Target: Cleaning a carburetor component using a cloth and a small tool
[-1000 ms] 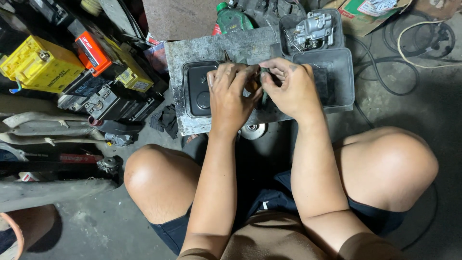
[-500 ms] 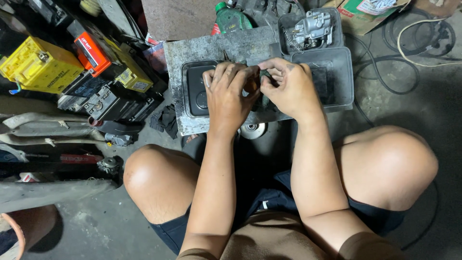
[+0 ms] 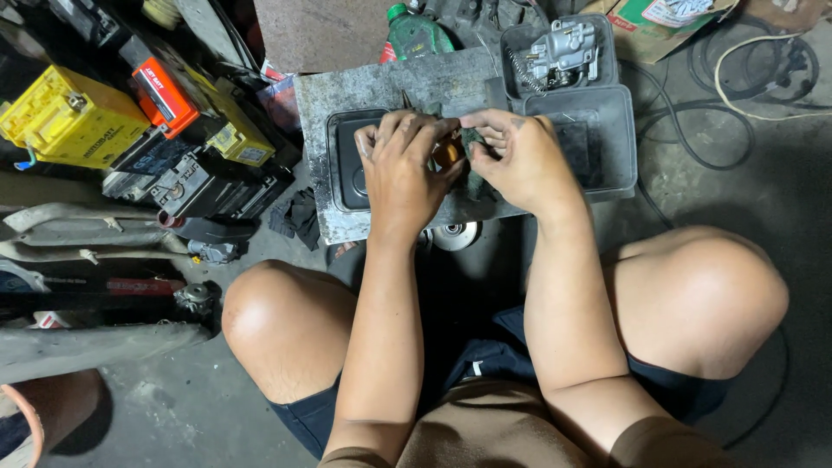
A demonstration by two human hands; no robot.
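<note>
Fingers (image 3: 407,139) around small orange part (image 3: 448,154)

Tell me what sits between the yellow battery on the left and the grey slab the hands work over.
In the head view, between the yellow battery and the grey slab lie an orange-topped battery, another yellow-topped one, black batteries and a dark rag.

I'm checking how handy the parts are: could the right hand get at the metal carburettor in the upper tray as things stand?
Probably yes. The carburettor lies uncovered in its open grey tray, just beyond the right hand, with nothing between them. That hand is pinching a dark rag, though.
</note>
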